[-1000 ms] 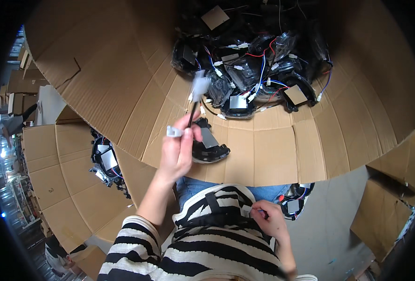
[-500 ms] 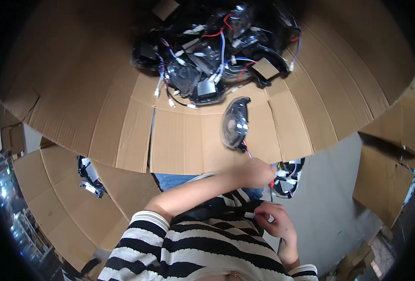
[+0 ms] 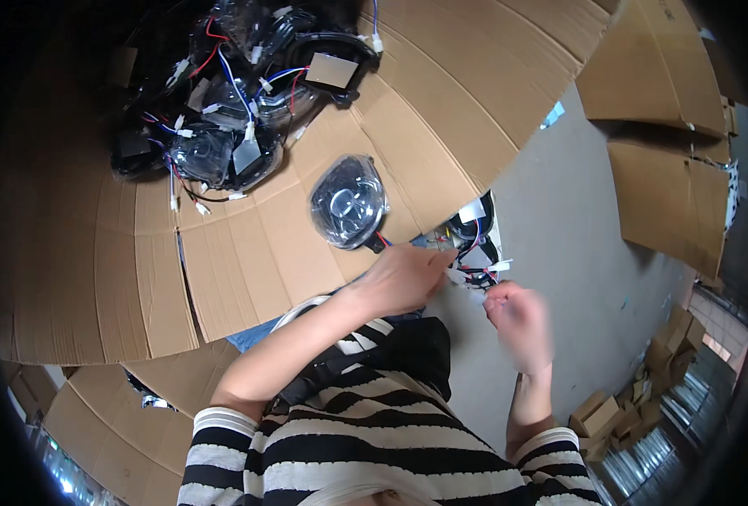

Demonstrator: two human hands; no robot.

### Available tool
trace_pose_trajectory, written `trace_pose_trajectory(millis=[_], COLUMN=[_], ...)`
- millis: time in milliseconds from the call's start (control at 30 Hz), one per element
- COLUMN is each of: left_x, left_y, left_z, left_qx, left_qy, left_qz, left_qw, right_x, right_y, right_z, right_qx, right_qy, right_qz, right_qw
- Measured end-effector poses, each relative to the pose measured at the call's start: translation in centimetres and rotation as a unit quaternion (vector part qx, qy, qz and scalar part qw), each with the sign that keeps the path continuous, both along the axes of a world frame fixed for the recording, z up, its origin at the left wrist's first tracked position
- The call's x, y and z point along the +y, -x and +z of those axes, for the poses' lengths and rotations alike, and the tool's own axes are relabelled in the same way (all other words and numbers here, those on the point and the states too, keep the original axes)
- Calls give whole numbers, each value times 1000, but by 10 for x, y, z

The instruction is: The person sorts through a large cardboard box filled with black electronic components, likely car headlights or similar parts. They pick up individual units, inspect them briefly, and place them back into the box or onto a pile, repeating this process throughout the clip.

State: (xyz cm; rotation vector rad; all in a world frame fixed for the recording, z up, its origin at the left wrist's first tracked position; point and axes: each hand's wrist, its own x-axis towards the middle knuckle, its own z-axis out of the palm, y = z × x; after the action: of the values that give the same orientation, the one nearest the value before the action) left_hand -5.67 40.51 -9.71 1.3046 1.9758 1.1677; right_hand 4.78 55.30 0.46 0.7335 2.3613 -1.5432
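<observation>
A vehicle lamp [image 3: 347,202] with a clear bulging lens and black back lies on the cardboard edge in front of me. Its coloured wire [image 3: 382,240] runs under my left hand [image 3: 403,278], whose fingers are closed round it. Close by, my right hand [image 3: 521,325] is raised, thumb and fingertips pinched together. Motion smears that hand, and I cannot make out what is in the pinch. White plug connectors [image 3: 499,266] show just beyond both hands, in front of more black lamps [image 3: 475,223]; which lamp these plugs belong to is unclear.
A heap of plastic-wrapped lamps [image 3: 214,126] with loose wires fills the far left of the large cardboard box [image 3: 441,110]. Grey floor [image 3: 576,253] lies to the right, with further cardboard boxes [image 3: 669,194] beyond. Another cardboard box [image 3: 96,413] stands at lower left.
The view has swung right. The lamp has turned, its lens now facing up more. My right hand has risen from beside my waist toward the left hand and the plugs.
</observation>
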Motion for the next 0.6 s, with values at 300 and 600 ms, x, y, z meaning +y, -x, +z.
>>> trace_pose_trajectory(millis=[300,600], left_x=[-3,-3], left_y=[9,7], left_z=[4,3], left_qx=[40,43], left_qy=[14,-29], left_qz=[-30,25], left_qw=[999,998], right_x=[-5,-12], right_y=[-6,-7], right_z=[-16,-23], right_qx=[-23,-32], right_qy=[109,206], right_qz=[-59,-165], right_qw=[992,964])
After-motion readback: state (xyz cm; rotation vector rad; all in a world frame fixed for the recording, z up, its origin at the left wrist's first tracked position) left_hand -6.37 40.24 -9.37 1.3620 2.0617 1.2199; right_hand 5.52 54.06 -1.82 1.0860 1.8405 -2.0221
